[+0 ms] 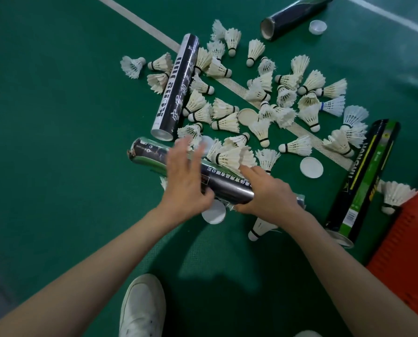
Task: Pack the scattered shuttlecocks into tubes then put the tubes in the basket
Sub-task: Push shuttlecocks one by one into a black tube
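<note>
Grip open, the left hand (186, 181) is resting across the black tube (227, 183); the right hand (268, 193) is clasping its four o'clock end.

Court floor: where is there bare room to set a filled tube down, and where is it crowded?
Bare: the green floor left of the black tube and white line; also just ahead of the white shoe. Crowded: shuttlecocks litter the floor between black tube and green tube, and around the held tube.
</note>
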`<state>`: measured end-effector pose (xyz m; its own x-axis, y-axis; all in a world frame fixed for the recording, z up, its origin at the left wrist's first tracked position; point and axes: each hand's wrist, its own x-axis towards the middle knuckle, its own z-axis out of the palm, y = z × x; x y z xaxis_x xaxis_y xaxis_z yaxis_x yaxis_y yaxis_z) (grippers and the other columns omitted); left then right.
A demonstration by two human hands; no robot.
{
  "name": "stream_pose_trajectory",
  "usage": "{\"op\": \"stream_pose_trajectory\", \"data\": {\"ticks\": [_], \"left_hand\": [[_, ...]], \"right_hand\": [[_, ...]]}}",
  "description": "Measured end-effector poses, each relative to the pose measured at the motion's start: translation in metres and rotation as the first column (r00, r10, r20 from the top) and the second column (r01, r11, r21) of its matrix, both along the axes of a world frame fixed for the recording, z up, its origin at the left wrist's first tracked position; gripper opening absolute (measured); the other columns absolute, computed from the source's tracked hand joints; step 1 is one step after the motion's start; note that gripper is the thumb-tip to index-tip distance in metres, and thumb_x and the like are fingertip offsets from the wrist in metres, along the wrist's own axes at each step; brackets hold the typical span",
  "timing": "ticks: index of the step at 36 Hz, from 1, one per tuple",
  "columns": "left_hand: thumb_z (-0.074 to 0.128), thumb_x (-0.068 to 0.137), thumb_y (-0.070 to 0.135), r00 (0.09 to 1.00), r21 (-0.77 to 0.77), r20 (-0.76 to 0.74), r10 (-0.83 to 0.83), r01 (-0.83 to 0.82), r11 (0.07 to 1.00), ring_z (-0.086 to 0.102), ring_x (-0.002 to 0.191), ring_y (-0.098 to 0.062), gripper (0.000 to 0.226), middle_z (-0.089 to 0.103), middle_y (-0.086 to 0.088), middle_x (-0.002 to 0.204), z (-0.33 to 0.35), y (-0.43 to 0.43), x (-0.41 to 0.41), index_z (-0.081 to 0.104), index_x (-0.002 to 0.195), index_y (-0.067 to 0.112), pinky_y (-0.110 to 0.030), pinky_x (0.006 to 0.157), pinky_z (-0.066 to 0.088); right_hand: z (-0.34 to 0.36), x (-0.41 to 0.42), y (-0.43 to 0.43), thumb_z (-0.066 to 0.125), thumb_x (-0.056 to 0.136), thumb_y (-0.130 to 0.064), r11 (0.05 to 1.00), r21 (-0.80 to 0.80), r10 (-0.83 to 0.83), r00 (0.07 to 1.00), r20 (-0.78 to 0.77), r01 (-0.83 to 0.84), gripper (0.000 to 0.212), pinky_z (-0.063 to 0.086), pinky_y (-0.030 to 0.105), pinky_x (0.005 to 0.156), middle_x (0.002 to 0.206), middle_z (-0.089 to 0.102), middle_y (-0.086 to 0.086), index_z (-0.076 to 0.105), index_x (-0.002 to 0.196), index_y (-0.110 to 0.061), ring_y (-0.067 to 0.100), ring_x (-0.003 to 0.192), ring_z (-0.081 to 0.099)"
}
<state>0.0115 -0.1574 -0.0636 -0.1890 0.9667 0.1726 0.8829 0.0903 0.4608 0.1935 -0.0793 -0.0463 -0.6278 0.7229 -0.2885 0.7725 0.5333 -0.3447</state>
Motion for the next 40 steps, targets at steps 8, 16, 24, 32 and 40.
{"op": "stream_pose_trajectory", "data": {"ticks": [8, 16, 24, 32, 40], "left_hand": [[0.07, 0.059, 0.073, 0.949, -0.41, 0.019, -0.315, 0.295, 0.863, 0.033, 0.135, -0.02, 0.13, 0.027, -0.001, 0.15, 0.016, 0.016, -0.004, -0.006, 0.152, 0.021, -0.041, 0.117, 0.014], [0.073, 0.058, 0.071, 0.923, -0.549, -0.002, -0.386, 0.321, 0.772, 0.051, 0.115, -0.026, 0.142, 0.025, -0.008, 0.15, 0.016, 0.012, -0.007, -0.02, 0.149, 0.015, -0.04, 0.098, 0.043], [0.073, 0.061, 0.066, 0.919, -0.5, -0.042, -0.392, 0.32, 0.804, 0.058, 0.099, -0.026, 0.135, 0.035, -0.006, 0.145, 0.014, 0.008, -0.009, -0.015, 0.15, 0.014, -0.035, 0.084, 0.046], [0.071, 0.062, 0.066, 0.928, -0.51, -0.055, -0.368, 0.291, 0.809, 0.059, 0.093, -0.023, 0.133, 0.035, 0.0, 0.144, 0.006, -0.004, -0.009, -0.016, 0.15, 0.017, -0.032, 0.073, 0.041], [0.069, 0.063, 0.067, 0.935, -0.494, -0.047, -0.352, 0.285, 0.822, 0.059, 0.089, -0.023, 0.134, 0.043, -0.004, 0.141, -0.003, -0.01, -0.003, -0.022, 0.149, 0.018, -0.037, 0.079, 0.048]], "right_hand": [[0.018, 0.013, 0.005, 0.079, 0.067, -0.04, 0.989, -0.047, 0.135, 0.985, -0.105, -0.14, 0.098, 0.054, 0.034, 0.077, 0.12, 0.059, -0.005, 0.017, 0.142, -0.035, 0.016, 0.088, 0.062], [0.016, 0.013, -0.006, 0.08, 0.067, -0.036, 0.976, -0.108, 0.176, 0.977, -0.122, -0.19, 0.127, 0.055, 0.04, 0.074, 0.136, 0.042, -0.004, -0.022, 0.141, -0.053, 0.02, 0.081, 0.062], [0.011, 0.011, -0.006, 0.075, 0.07, -0.042, 0.965, -0.115, 0.225, 0.97, -0.088, -0.234, 0.098, 0.053, 0.038, 0.078, 0.125, 0.041, -0.014, 0.012, 0.144, -0.048, 0.018, 0.091, 0.059], [0.008, 0.004, -0.008, 0.084, 0.065, -0.04, 0.93, -0.358, 0.04, 0.99, -0.136, -0.087, 0.118, 0.046, 0.046, 0.097, 0.139, 0.048, 0.018, -0.011, 0.134, -0.051, 0.032, 0.117, 0.056], [0.003, -0.007, -0.008, 0.058, 0.094, -0.026, 0.888, -0.396, -0.386, 0.848, -0.363, 0.234, 0.009, 0.049, 0.027, 0.07, 0.082, 0.061, -0.005, 0.058, 0.098, -0.018, 0.009, 0.072, 0.059]]}}
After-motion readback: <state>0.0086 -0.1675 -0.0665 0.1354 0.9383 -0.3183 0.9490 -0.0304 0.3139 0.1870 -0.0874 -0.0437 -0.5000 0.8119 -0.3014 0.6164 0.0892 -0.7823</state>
